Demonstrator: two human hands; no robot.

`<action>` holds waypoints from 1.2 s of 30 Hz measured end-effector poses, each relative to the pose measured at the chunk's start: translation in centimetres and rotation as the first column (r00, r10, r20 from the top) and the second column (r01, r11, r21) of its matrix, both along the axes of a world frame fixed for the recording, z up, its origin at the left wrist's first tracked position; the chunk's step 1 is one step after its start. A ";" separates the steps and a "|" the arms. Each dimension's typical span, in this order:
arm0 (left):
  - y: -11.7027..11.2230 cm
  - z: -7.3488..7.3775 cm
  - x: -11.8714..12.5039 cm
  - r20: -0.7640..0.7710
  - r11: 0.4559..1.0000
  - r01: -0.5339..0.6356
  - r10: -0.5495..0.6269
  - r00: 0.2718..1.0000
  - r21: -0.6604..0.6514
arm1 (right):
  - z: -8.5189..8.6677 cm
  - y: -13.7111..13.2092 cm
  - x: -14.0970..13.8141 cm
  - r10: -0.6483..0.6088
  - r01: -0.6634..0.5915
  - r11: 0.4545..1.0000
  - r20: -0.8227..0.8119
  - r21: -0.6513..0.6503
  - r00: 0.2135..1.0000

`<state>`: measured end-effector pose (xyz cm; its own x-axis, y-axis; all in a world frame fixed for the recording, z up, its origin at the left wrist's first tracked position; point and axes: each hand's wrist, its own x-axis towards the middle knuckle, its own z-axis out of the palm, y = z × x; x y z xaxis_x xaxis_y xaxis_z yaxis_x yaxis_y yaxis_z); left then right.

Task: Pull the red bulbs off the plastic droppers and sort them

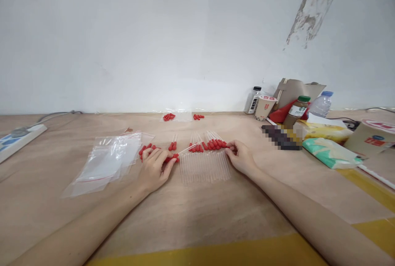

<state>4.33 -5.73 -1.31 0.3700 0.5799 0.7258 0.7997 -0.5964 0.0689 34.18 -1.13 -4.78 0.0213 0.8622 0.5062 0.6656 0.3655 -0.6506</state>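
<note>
In the head view my left hand [156, 169] is closed around red-bulbed droppers [173, 158]; thin clear tubes slant from them toward the upper right. More loose red rubber bulbs [144, 149] lie just beyond its knuckles. My right hand [242, 157] pinches the red-bulbed dropper [226, 145] at the right end of a fanned group of droppers [214, 144]. Between the hands lies a row of thin clear tubes [205, 168], side by side. Smaller groups of droppers, one pair [172, 146] and one cluster [195, 147], sit behind that row, bulbs toward me.
Clear zip bags [105, 163] lie at left, near a power strip [23, 140]. Red bulbs [168, 117] rest on plastic by the wall. At right stand a paper cup [264, 108], a green-capped bottle [296, 113], a tissue pack [330, 153] and a large paper tub [372, 138].
</note>
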 end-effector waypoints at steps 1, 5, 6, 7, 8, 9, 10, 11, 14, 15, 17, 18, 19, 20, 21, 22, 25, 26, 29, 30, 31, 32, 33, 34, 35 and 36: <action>0.0 0.0 0.0 0.004 1.000 0.001 -0.001 1.000 -0.001 | 0.1 -0.1 0.0 -0.002 0.002 1.000 -0.005 -0.005 1.000; 0.1 -0.1 -0.1 0.012 1.000 -0.002 0.002 1.000 -0.009 | 0.5 -0.2 0.2 -0.011 0.008 0.998 -0.066 -0.058 0.998; 0.1 -0.1 -0.2 0.011 1.000 -0.005 0.005 1.000 -0.011 | 0.6 -0.2 0.3 -0.013 0.007 0.997 -0.087 -0.070 0.996; 0.1 -0.1 -0.2 0.010 1.000 -0.009 0.009 1.000 -0.011 | 0.6 -0.1 0.4 -0.012 0.003 0.997 -0.105 -0.079 0.994; 0.1 -0.1 -0.2 0.007 1.000 -0.011 0.012 1.000 -0.012 | 0.7 -0.1 0.5 -0.005 -0.004 0.997 -0.117 -0.083 0.993; 0.1 -0.1 -0.2 0.004 1.000 -0.014 0.014 1.000 -0.011 | 0.7 0.0 0.5 0.002 -0.013 0.996 -0.125 -0.084 0.992; 0.1 -0.1 -0.2 0.001 1.000 -0.015 0.015 1.000 -0.010 | 0.7 0.1 0.5 0.012 -0.024 0.996 -0.131 -0.086 0.991; 0.1 -0.1 -0.2 -0.001 1.000 -0.016 0.016 1.000 -0.007 | 0.7 0.1 0.6 0.023 -0.035 0.996 -0.136 -0.084 0.990; 0.1 -0.2 -0.2 -0.003 1.000 -0.019 0.019 1.000 -0.012 | 0.5 0.2 0.6 0.044 -0.054 0.996 -0.140 -0.066 0.989; 0.1 -0.2 -0.2 -0.002 1.000 -0.019 0.019 1.000 -0.020 | 0.5 0.3 0.6 0.045 -0.054 0.997 -0.139 -0.059 0.989; 0.1 -0.2 -0.2 -0.001 0.999 -0.019 0.019 1.000 -0.033 | 0.3 0.3 0.7 0.041 -0.049 0.998 -0.134 -0.051 0.990; 0.0 -0.1 -0.2 0.000 0.999 -0.019 0.019 1.000 -0.033 | 0.3 0.3 0.7 0.037 -0.044 0.998 -0.130 -0.049 0.991; 0.0 -0.1 -0.2 0.002 0.999 -0.017 0.017 1.000 -0.031 | 0.2 0.4 0.7 0.033 -0.040 0.998 -0.125 -0.050 0.992; 0.0 -0.1 -0.2 0.003 1.000 -0.015 0.015 1.000 -0.026 | 0.2 0.4 0.8 0.031 -0.037 0.998 -0.120 -0.051 0.992; 0.0 -0.1 -0.2 0.003 1.000 -0.010 0.010 1.000 -0.022 | 0.2 0.4 0.8 0.029 -0.035 0.998 -0.115 -0.053 0.993; 0.0 -0.2 -0.2 0.001 1.000 -0.004 0.005 1.000 -0.018 | 0.2 0.4 0.8 0.027 -0.034 0.998 -0.111 -0.054 0.993; 0.2 -0.3 -0.3 -0.005 1.000 0.009 -0.009 1.000 -0.009 | 0.5 0.3 0.8 0.004 -0.009 0.999 -0.110 -0.046 0.994; 0.2 -0.4 -0.3 -0.007 1.000 0.011 -0.011 1.000 -0.005 | 0.7 0.1 0.7 -0.012 0.008 1.000 -0.111 -0.030 0.994; 0.2 -0.4 -0.2 -0.024 1.000 0.016 -0.015 1.000 0.013 | 1.7 -1.0 0.1 -0.024 0.032 0.988 -0.060 0.150 0.998; 0.2 -0.3 -0.1 -0.036 1.000 0.020 -0.019 0.999 0.023 | 2.0 -1.5 -0.3 -0.011 0.014 0.969 -0.013 0.246 1.000; 0.1 -0.3 0.0 -0.048 0.999 0.025 -0.023 0.999 0.035 | 2.4 -2.2 -0.8 0.010 -0.026 0.943 0.050 0.331 0.999; 0.0 -0.3 0.1 -0.060 0.998 0.033 -0.030 0.998 0.048 | 2.7 -2.8 -1.3 0.028 -0.075 0.915 0.122 0.396 0.992; -0.1 -0.3 0.3 -0.071 0.997 0.045 -0.040 0.997 0.062 | 3.0 -3.4 -1.9 0.044 -0.131 0.889 0.204 0.438 0.978; -0.2 -0.3 0.5 -0.080 0.996 0.059 -0.053 0.995 0.073 | 3.2 -3.9 -2.5 0.054 -0.189 0.867 0.290 0.460 0.955; -0.2 -0.3 0.6 -0.087 0.994 0.073 -0.065 0.994 0.084 | 3.3 -4.4 -3.1 0.063 -0.244 0.847 0.367 0.473 0.928; -0.3 -0.4 0.8 -0.092 0.992 0.086 -0.077 0.993 0.092 | 3.3 -4.7 -3.7 0.071 -0.296 0.826 0.432 0.480 0.899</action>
